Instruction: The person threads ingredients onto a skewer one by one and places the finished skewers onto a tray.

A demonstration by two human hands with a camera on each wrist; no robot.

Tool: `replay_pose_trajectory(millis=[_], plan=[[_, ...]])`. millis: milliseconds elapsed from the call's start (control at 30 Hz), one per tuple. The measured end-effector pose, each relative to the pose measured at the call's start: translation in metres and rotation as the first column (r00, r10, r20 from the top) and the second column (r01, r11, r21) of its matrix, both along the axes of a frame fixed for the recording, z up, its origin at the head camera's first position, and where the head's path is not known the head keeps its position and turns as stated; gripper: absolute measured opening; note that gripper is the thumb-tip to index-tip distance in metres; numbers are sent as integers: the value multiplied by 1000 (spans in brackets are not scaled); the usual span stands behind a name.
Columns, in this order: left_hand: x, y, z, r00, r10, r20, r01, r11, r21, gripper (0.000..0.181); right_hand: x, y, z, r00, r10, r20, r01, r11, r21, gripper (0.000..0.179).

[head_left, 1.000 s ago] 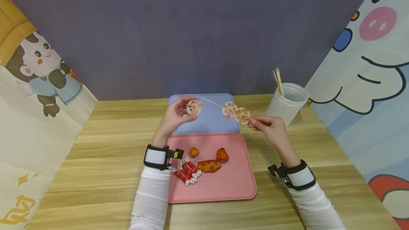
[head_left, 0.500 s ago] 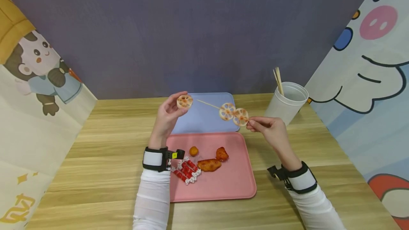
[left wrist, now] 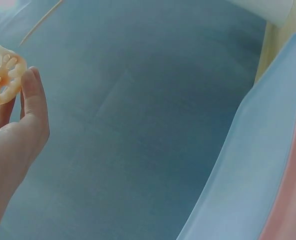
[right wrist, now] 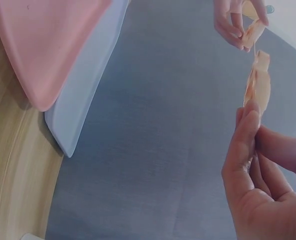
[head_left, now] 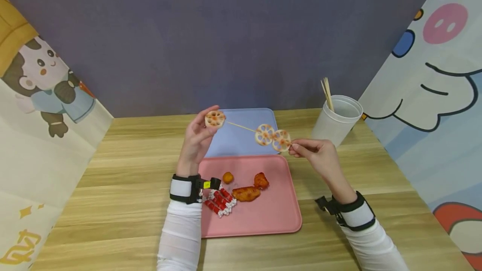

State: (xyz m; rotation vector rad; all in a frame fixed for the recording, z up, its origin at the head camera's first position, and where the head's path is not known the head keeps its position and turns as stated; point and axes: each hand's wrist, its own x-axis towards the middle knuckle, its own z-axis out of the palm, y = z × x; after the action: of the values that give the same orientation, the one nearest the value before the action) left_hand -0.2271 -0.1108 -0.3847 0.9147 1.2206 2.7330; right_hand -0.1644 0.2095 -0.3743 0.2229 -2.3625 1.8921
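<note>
My left hand [head_left: 196, 139] pinches a single lotus root slice [head_left: 215, 119] by its edge, raised over the blue tray. In my right hand [head_left: 318, 154] is the end of a thin wooden skewer [head_left: 241, 126], pinched between thumb and fingers. Two more lotus root slices [head_left: 265, 134] are threaded on it, near the right fingertips. The skewer's bare tip points left and stands close beside the loose slice. From the left wrist view, a small gap shows between that tip [left wrist: 22, 44] and the slice [left wrist: 3, 75].
A pink tray [head_left: 271, 216] holds a small round ball [head_left: 228, 177], a wing-shaped brown piece [head_left: 246, 194], a reddish chunk [head_left: 261, 180] and several red-and-white wrapped sticks [head_left: 220, 202]. Behind it lies a blue tray [head_left: 244, 114]. A white bucket [head_left: 333, 126] with several skewers [head_left: 327, 94] stands right.
My left hand has shifted left and slightly up with its slice, which now faces the skewer tip. The right hand has carried the skewer slightly left.
</note>
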Motion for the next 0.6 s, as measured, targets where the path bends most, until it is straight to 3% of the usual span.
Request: replay_pose_trajectory(millis=[600], plan=[[1,4,0,1000,20,12,-19,998,-52,51,0,0,0,1000,3,11,-3,1000,9,26]])
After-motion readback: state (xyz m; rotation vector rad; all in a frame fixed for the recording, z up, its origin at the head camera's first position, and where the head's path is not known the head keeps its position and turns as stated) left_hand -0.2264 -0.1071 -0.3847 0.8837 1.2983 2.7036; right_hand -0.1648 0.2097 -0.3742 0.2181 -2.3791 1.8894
